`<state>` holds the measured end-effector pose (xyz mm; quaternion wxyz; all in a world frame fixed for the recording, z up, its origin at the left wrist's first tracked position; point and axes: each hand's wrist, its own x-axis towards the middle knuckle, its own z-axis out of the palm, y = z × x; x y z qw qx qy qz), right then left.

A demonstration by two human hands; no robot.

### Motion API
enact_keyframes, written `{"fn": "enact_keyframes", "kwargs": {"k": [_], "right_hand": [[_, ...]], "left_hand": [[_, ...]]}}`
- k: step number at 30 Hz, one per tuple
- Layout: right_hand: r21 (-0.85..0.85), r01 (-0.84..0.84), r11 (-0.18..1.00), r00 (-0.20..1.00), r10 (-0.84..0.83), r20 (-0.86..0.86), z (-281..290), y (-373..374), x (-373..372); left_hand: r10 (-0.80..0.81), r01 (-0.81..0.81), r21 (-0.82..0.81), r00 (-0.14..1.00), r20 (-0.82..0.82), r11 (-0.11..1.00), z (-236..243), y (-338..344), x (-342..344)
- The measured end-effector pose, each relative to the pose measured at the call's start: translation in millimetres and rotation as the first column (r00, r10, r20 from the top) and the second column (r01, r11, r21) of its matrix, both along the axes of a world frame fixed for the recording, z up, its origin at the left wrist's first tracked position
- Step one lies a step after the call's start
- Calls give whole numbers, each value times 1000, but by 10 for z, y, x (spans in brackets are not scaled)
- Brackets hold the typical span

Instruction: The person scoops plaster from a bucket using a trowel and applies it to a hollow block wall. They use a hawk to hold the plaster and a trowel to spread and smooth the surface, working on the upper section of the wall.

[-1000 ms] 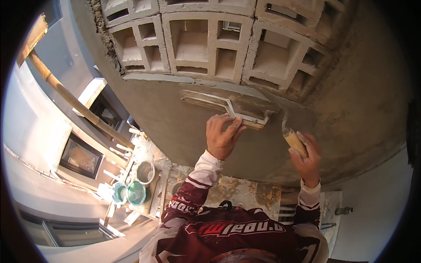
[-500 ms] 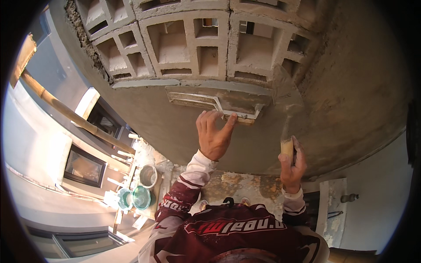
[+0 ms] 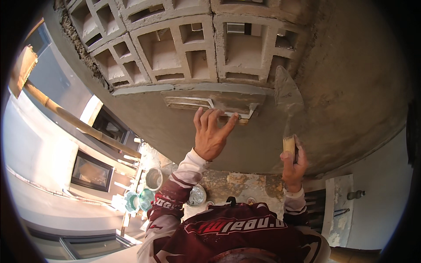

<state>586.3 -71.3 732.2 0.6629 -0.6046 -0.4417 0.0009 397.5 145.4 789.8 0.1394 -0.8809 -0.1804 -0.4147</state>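
Note:
My left hand point(image 3: 210, 138) is closed on the handle of a rectangular plastering trowel point(image 3: 232, 99). Its long plate lies against the grey plastered wall point(image 3: 175, 122), just below a pale strip under the hollow blocks. Part of the handle is hidden behind my fingers. To the right, my right hand point(image 3: 294, 167) grips the yellowish wooden handle of a pointed trowel point(image 3: 287, 90). That trowel stands tip up, its blade smeared with grey mortar, to the right of the plate and apart from it.
Hollow ventilation blocks point(image 3: 216, 52) fill the wall above. On the left, a bamboo pole point(image 3: 66, 111) slants past a window point(image 3: 90, 171). Below are a grey bucket point(image 3: 154, 179), teal buckets point(image 3: 131, 201) and a shiny basin point(image 3: 197, 196). A stained board point(image 3: 340, 206) leans at lower right.
My view has shifted, so the blocks sit further left. Against them, the plastering trowel and pointed trowel have moved slightly right. The basin has come into view; both hands keep their grips.

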Motion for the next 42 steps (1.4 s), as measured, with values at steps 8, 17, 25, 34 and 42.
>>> {"fn": "enact_keyframes", "kwargs": {"k": [8,17,25,34,42], "right_hand": [[42,23,999,980,-30,197,36,-24,38],[-34,-120,992,992,121,27,-78,-217,7],[141,-483,864,699,477,-533,139,-252,-252],[299,-551,780,433,573,-696,154,-201,-293],[307,-614,727,350,600,-719,114,-296,-253]], "left_hand": [[-74,80,115,996,-56,990,-35,39,54],[-66,68,103,998,-24,992,-57,87,23],[29,-34,182,999,29,983,-100,132,7],[42,-54,97,992,115,994,-79,86,9],[65,-75,111,994,93,991,-61,103,-19]]}}
